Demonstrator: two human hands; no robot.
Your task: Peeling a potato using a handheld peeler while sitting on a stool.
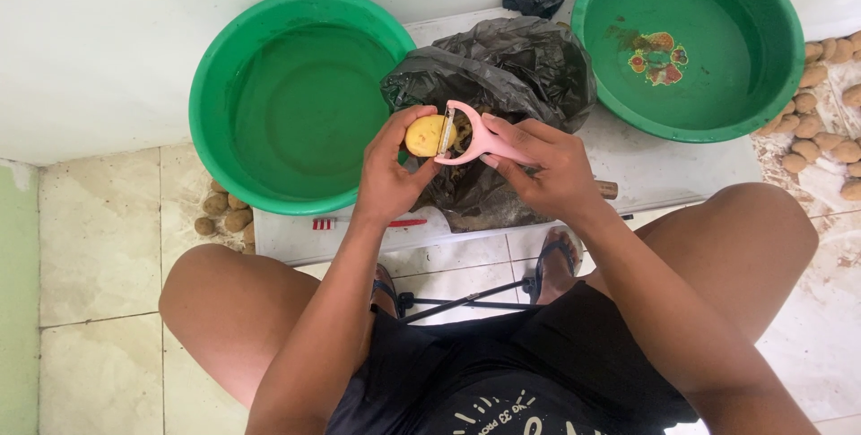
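While my left hand (387,175) grips a potato (425,135), my right hand (547,166) pinches a pink peeler (473,136), blade seemingly touching it, above a black bag (520,63).

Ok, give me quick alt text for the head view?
Left hand holds a half-peeled potato against a pink peeler gripped by the right hand, above an open black plastic bag. A green basin sits on each side; unpeeled potatoes lie at right.
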